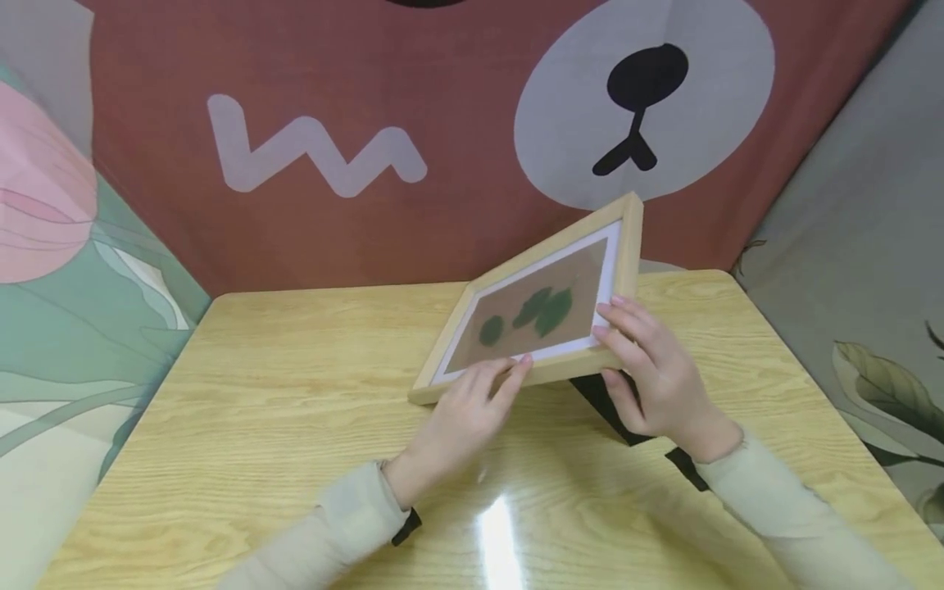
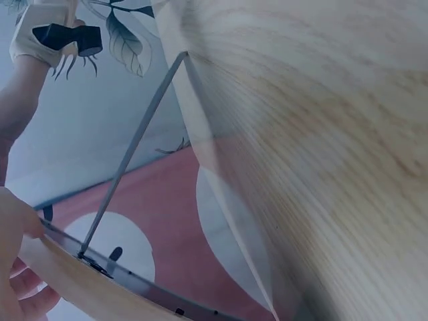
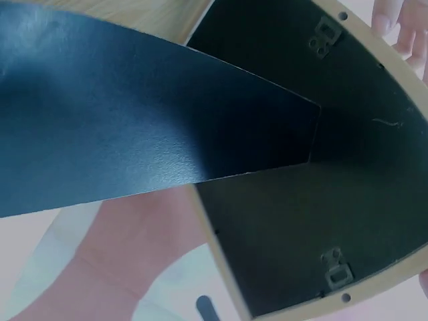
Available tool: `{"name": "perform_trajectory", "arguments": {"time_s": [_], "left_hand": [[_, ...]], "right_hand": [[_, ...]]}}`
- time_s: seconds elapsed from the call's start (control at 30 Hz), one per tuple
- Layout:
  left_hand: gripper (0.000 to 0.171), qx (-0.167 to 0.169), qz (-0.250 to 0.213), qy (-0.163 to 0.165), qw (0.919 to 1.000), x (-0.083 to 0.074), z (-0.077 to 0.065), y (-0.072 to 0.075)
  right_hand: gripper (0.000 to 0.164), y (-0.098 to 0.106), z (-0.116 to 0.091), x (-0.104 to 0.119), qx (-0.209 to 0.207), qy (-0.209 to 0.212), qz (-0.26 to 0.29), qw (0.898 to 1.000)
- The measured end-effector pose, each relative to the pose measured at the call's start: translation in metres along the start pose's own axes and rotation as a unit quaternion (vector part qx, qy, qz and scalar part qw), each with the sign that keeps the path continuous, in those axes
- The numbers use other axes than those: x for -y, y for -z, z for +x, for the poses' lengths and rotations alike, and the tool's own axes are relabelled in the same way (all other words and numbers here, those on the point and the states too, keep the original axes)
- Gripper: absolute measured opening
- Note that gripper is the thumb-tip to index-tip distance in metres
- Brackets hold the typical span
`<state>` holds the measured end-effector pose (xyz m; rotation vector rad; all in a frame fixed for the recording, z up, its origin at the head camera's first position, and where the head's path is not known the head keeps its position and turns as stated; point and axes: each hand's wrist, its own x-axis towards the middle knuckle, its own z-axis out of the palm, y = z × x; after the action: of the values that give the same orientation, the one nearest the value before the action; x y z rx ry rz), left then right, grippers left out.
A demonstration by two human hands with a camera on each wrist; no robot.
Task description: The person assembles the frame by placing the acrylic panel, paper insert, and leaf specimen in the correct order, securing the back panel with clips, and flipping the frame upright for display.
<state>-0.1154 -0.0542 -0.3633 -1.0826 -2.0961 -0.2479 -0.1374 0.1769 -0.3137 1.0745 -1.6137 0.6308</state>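
A light-wood picture frame [image 1: 627, 254] with a white mat and green leaf shapes on brown stands tilted on the table. My right hand [image 1: 667, 381] grips its near right corner, fingers on the front and thumb underneath. In the left wrist view, the same right hand [image 2: 12, 251] holds the rail. My left hand [image 1: 460, 422] touches the lower rail with its fingertips, and its fingers [image 3: 394, 20] show past the rail in the right wrist view. Behind the frame, a black stand leg [image 3: 147, 120] angles out from the dark backing [image 3: 267, 234].
The wood-grain table [image 1: 295, 352] lies beneath the frame, with a bright reflection near its front. A reddish cloth [image 1: 332, 229] printed with an animal face hangs behind it. Printed plant sheets [image 1: 848, 246] stand on both sides.
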Motion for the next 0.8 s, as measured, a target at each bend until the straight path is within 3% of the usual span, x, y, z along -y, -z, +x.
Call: {"name": "perform_trajectory", "arguments": {"time_s": [0.13, 0.47, 0.8], "left_hand": [[0.063, 0.0, 0.009, -0.002, 1.0, -0.004, 0.004, -0.002], [0.044, -0.01, 0.06, -0.006, 0.9981, -0.016, 0.016, -0.012], [0.033, -0.029, 0.106, -0.022, 0.9937, -0.027, 0.022, -0.026]], "right_hand": [[0.038, 0.005, -0.004, -0.006, -0.001, -0.018, 0.013, 1.0], [0.044, 0.006, -0.018, -0.023, -0.032, -0.068, 0.019, 0.997], [0.049, 0.013, -0.026, -0.044, -0.02, -0.109, 0.054, 0.992]]}}
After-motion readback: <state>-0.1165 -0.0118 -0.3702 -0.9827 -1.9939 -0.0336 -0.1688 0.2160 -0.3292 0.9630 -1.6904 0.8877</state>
